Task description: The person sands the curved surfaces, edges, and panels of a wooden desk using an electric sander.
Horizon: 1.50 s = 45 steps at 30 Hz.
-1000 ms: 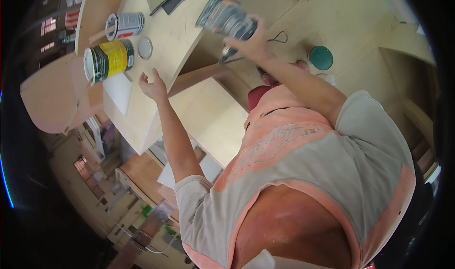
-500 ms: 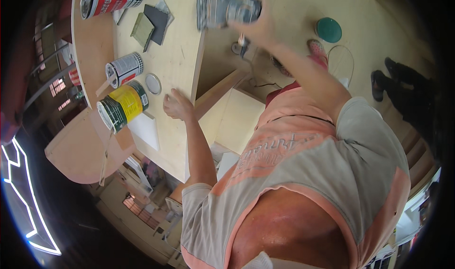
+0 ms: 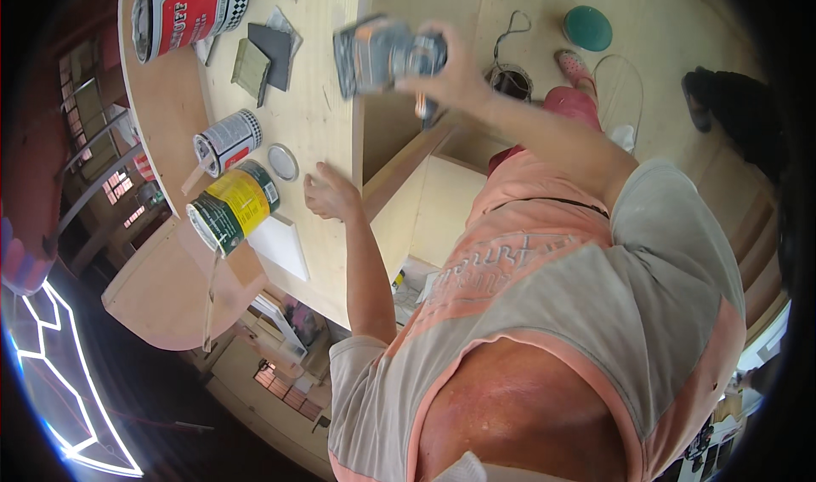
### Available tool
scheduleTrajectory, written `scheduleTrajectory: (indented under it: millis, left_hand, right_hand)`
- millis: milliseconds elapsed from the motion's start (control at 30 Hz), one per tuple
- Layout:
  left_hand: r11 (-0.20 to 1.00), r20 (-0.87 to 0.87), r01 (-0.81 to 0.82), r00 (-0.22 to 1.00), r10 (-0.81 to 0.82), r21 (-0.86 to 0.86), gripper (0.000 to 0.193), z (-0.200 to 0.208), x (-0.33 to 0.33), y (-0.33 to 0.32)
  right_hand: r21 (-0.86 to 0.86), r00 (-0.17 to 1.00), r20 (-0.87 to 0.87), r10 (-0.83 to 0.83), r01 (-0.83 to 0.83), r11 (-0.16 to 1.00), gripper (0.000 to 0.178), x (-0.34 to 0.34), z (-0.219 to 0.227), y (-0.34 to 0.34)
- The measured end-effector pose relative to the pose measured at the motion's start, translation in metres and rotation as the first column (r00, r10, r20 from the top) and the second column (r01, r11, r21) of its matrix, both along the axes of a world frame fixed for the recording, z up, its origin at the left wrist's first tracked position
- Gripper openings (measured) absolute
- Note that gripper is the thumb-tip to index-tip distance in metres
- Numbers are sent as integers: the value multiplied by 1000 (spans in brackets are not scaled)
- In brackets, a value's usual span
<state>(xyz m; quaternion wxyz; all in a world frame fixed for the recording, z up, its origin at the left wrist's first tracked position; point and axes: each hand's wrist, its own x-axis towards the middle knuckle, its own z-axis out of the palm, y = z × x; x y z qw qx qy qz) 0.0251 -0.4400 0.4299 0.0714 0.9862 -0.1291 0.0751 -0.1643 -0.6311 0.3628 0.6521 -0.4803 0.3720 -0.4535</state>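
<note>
My right hand (image 3: pixel 455 78) grips an electric sander (image 3: pixel 374 57), grey-black with orange parts and slightly blurred. The sander overlaps the long edge of a pale wooden panel (image 3: pixel 327 133); whether its pad touches the wood I cannot tell. On that panel, beside a round metal lid (image 3: pixel 283 162), rests my left hand (image 3: pixel 333 193), fingers loosely bent and apart, holding nothing visible. Left of the lid stand a green-and-yellow can (image 3: pixel 234 203) and a smaller white-and-red can (image 3: pixel 229 142). Farther up lie an olive sanding pad (image 3: pixel 252 70) and a dark sheet (image 3: pixel 270 48).
A large red-and-white can (image 3: pixel 191 14) stands at the panel's far left. A thin stick (image 3: pixel 211 303) extends below the green-and-yellow can. Beyond the panel edge is an open wooden compartment (image 3: pixel 404 138). On the floor are a green round lid (image 3: pixel 587 29) and a cord; another person's dark-clothed legs (image 3: pixel 744 112) show right.
The sander in my right hand has moved left and nearer to me, over the panel edge. My left hand stays near the metal lid. The whole view has shifted slightly.
</note>
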Motion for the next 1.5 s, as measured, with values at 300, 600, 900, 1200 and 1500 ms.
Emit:
scheduleTrajectory:
  millis: [300, 600, 900, 1200, 1500]
  left_hand:
    - [1000, 29, 31, 999, -31, -5, 66, -4, -1, 10]
    - [999, 28, 46, 999, -46, 1, 70, -6, -3, 9]
    - [988, 113, 110, 989, -98, -106, 71, -9, -4, -17]
    - [900, 10, -366, 926, 378, -237, 66, -1, -30, -147]
    - [914, 106, -393, 909, 403, -102, 68, -14, -25, -144]
  right_hand:
    - [-347, 1000, 13, 4, 0, 938, 71, 8, 3, 72]
    - [-341, 996, -84, -29, -1, 940, 79, -10, 2, -54]
    - [-227, 929, -274, -247, 187, 956, 79, -38, 39, -202]
    - [-316, 987, -159, 19, -69, 946, 77, -23, 18, -108]
    - [-270, 993, -89, -73, 47, 962, 77, -29, -5, -202]
